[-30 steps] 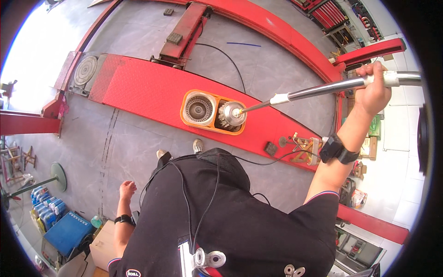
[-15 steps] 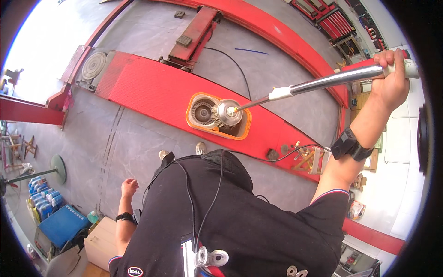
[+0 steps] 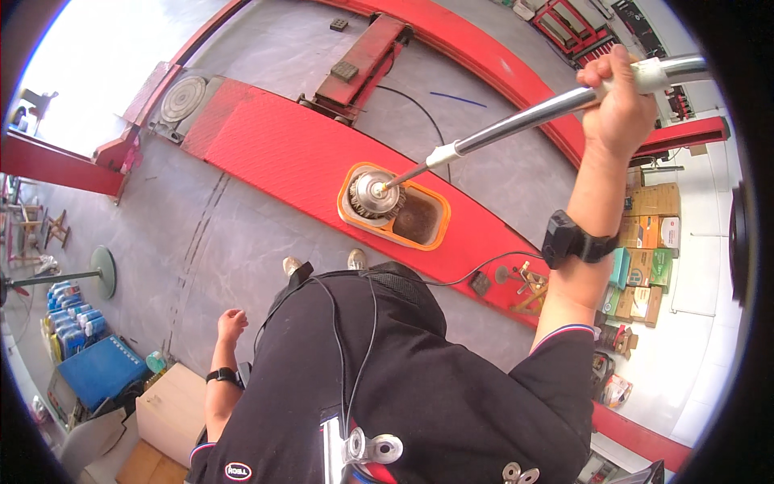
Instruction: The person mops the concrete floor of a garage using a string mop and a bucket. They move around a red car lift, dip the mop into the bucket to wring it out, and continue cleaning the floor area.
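My right hand (image 3: pixel 619 105) is raised at the upper right, its fingers wrapped round the white-sleeved upper part of a mop's metal handle (image 3: pixel 516 123). The handle slants down to a round metal mop head (image 3: pixel 376 194) with a short grey fringe. That head sits in the left part of an orange-rimmed bucket (image 3: pixel 442 230), covering the spinner basket there. Dark, murky water (image 3: pixel 417 218) shows in the bucket's right part. Low on the left, my left hand (image 3: pixel 232 324) hangs by my side with fingers loosely curled, and nothing shows in it.
The bucket stands on a long red lift platform (image 3: pixel 274 153). A red crossbeam with a black pad (image 3: pixel 344 72) lies beyond it, and a black cable (image 3: pixel 427 121) curves over the grey floor. Boxes (image 3: pixel 645 258) stand at the right; a blue case (image 3: pixel 103 369) is at the lower left.
The mop head has shifted left from the bucket's middle onto the spinner basket, uncovering the water. My right hand has moved left and up with the handle. My left hand stays by my side.
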Action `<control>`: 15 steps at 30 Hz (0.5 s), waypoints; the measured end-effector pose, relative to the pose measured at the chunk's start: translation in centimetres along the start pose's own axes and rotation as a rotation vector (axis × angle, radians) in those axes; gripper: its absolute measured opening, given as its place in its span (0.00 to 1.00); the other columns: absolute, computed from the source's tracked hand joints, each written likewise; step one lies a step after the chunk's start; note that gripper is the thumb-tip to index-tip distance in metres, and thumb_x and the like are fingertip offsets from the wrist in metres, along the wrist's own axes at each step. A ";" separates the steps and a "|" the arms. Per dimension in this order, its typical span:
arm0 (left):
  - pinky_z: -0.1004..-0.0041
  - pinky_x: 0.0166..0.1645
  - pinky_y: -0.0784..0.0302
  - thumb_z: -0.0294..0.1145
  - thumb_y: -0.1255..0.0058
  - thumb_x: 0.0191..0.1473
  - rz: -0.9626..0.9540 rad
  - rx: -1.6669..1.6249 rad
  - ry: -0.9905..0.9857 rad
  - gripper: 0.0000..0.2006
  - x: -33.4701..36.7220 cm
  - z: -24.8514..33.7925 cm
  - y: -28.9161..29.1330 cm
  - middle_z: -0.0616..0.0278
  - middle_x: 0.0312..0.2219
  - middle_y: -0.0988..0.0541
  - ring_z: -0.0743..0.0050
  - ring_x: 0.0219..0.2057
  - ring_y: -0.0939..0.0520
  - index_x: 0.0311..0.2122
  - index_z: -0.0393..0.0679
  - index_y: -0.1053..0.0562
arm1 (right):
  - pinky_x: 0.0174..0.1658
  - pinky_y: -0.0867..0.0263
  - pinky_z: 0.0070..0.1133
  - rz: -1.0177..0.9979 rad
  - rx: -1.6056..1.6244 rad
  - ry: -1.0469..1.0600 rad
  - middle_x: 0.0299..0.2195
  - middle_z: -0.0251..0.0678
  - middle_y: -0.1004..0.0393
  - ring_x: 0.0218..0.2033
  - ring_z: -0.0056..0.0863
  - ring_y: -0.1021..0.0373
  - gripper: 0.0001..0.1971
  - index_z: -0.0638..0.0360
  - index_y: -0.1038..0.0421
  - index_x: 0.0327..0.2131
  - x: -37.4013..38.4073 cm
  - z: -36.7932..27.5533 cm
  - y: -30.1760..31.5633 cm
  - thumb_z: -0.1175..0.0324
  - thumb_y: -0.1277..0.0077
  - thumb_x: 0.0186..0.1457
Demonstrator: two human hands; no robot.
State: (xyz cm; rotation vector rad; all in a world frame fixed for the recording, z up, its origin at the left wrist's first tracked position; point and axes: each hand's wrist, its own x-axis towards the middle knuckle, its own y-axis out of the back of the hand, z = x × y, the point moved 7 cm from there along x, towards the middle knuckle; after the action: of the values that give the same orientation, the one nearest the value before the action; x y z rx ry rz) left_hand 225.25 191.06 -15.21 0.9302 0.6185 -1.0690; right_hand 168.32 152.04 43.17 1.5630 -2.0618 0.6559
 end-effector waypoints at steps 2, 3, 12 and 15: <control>0.78 0.24 0.30 0.34 0.47 0.50 0.003 0.016 0.000 0.12 0.1 0.0 0.0 0.64 0.25 0.22 0.77 0.25 0.20 0.38 0.39 0.27 | 0.27 0.36 0.25 0.000 0.019 -0.016 0.20 0.32 0.36 0.20 0.24 0.37 0.09 0.63 0.35 0.29 -0.6 0.9 -0.8 0.70 0.43 0.53; 0.78 0.23 0.30 0.34 0.47 0.50 0.003 0.016 -0.003 0.12 0.1 0.0 0.0 0.63 0.25 0.21 0.77 0.24 0.20 0.38 0.39 0.27 | 0.26 0.36 0.25 0.002 0.023 -0.014 0.20 0.32 0.36 0.20 0.24 0.36 0.09 0.63 0.35 0.29 -1.0 1.2 -1.3 0.71 0.43 0.53; 0.79 0.23 0.31 0.33 0.46 0.51 -0.015 -0.042 0.024 0.11 0.2 -1.3 -0.6 0.62 0.25 0.22 0.76 0.23 0.20 0.38 0.38 0.27 | 0.24 0.38 0.18 -0.058 -0.014 -0.028 0.16 0.35 0.30 0.16 0.22 0.34 0.10 0.64 0.32 0.26 -3.8 8.0 -2.6 0.68 0.45 0.53; 0.79 0.23 0.30 0.33 0.46 0.51 -0.008 -0.043 0.032 0.12 0.0 -1.8 -0.5 0.63 0.25 0.22 0.76 0.23 0.20 0.38 0.38 0.27 | 0.24 0.37 0.18 -0.075 -0.001 -0.128 0.16 0.35 0.30 0.16 0.22 0.34 0.10 0.64 0.32 0.26 -3.8 8.1 -3.5 0.68 0.45 0.53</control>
State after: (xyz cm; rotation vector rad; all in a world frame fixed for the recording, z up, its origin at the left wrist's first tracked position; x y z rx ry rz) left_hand 224.78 192.56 -16.25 0.9096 0.6698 -1.0463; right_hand 171.94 148.99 34.78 1.7132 -2.0817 0.5398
